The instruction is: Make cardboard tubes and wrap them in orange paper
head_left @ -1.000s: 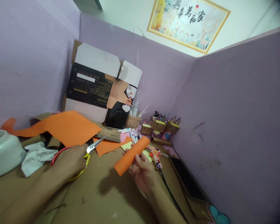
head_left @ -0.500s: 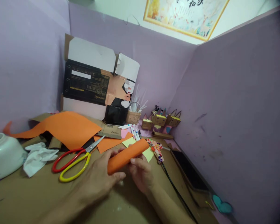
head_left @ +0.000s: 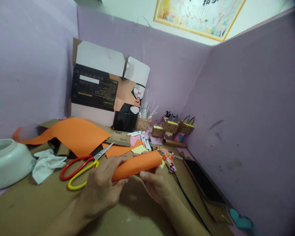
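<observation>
An orange paper tube (head_left: 137, 166) is held between both hands above the brown tabletop. My left hand (head_left: 104, 185) wraps round its left end, thumb below and fingers over the far side. Under the right part of the tube, my right hand (head_left: 153, 183) grips it with the thumb on the near side; its other fingers are partly hidden behind the tube. Left of my left hand lie scissors (head_left: 95, 161) with one red and one yellow handle, their blades pointing away. Beyond the tube is a flat piece of orange paper (head_left: 120, 149).
A large orange sheet (head_left: 78, 136), crumpled tissue (head_left: 46, 165) and a white pot (head_left: 8, 164) are at left. Markers (head_left: 145, 141) lie behind the tube. A patterned glue gun (head_left: 168, 157) with a black cord and a dark tablet (head_left: 204, 180) are at right. Flattened cardboard (head_left: 95, 85) leans behind.
The tube has swung to a flatter angle, its right end moving right and slightly down. My left hand now covers part of the yellow scissor handle. The view has shifted slightly.
</observation>
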`<state>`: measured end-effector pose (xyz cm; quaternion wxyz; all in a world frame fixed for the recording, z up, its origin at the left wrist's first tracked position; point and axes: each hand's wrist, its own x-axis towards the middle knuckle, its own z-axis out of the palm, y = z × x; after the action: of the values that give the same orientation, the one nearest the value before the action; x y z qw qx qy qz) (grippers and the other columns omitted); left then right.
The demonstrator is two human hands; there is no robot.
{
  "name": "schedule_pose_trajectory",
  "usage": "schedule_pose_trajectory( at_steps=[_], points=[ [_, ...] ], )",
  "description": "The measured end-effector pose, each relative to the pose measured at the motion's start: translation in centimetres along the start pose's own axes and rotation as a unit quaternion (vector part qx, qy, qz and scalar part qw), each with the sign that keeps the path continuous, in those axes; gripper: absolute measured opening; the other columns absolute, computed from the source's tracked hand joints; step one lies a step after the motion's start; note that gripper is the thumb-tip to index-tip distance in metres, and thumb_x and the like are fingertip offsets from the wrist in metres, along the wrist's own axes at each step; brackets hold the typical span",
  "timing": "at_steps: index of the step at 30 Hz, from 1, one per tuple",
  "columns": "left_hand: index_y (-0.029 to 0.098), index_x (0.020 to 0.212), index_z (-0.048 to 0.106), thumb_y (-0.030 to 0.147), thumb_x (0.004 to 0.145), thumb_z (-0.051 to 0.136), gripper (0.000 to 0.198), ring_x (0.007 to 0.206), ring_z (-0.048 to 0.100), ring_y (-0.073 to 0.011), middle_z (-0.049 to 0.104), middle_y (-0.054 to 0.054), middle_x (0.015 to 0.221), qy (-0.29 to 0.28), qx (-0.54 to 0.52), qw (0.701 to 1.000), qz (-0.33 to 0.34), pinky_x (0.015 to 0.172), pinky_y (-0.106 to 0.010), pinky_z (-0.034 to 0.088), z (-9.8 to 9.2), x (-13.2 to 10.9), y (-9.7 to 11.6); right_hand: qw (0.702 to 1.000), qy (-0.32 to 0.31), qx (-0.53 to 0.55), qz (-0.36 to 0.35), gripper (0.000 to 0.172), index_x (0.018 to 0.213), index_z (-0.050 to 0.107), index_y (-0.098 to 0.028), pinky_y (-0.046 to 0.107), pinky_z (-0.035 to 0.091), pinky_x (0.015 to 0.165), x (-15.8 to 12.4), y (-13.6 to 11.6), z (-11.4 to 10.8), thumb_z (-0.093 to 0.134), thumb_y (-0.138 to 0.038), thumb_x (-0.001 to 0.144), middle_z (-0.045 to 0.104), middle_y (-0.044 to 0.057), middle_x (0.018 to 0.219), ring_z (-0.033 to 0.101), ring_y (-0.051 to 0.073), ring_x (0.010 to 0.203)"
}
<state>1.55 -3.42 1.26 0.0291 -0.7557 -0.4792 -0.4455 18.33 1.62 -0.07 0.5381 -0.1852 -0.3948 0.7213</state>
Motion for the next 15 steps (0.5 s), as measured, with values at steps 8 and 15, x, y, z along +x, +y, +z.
schedule_pose_trajectory(
  at_steps=[8, 15],
  points=[
    [0.020, 0.112, 0.047, 0.010, 0.076, 0.054, 0.039, 0.098, 0.060, -0.0163, 0.064, -0.005, 0.107, 0.029, -0.041, 0.998, 0.042, 0.086, -0.024, 0.047, 0.8, 0.0, 0.6, 1.000, -0.005, -0.013, -0.005, 0.048, 0.093, 0.063, -0.025, 0.025, 0.051, 0.070, -0.7, 1.8, 0.2, 0.083, -0.015, 0.050, 0.068, -0.003, 0.087, 0.062, 0.016, 0.080],
    [0.022, 0.105, 0.054, 0.019, 0.074, 0.060, 0.033, 0.094, 0.062, -0.0186, 0.065, -0.002, 0.101, 0.013, -0.061, 0.996, -0.065, 0.084, -0.026, 0.049, -0.1, 0.7, -0.5, 0.998, 0.035, -0.012, -0.053, 0.043, 0.089, 0.065, -0.022, 0.031, 0.052, 0.076, 0.8, 0.0, -0.4, 0.085, -0.028, 0.051, 0.070, 0.001, 0.090, 0.063, 0.019, 0.085]
  ],
)
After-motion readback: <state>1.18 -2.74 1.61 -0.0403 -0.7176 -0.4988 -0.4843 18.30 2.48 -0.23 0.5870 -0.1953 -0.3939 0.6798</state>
